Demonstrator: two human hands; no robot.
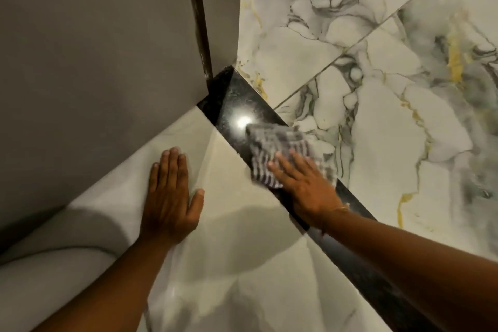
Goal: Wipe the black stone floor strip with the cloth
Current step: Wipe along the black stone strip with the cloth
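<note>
A black polished stone floor strip (237, 105) runs diagonally from the wall corner at upper centre down to the lower right, with a bright light glare on it. A grey and white striped cloth (275, 151) lies across the strip just below the glare, blurred. My right hand (304, 186) presses flat on the cloth's near end, fingers spread. My left hand (169, 194) rests flat and empty on the cream floor tile to the left of the strip.
A grey wall (94, 62) and a dark door frame edge (200, 21) stand at the left and meet the strip's far end. White marble tiles with grey and gold veins (377, 89) cover the floor to the right. Cream tile (229, 264) lies in front.
</note>
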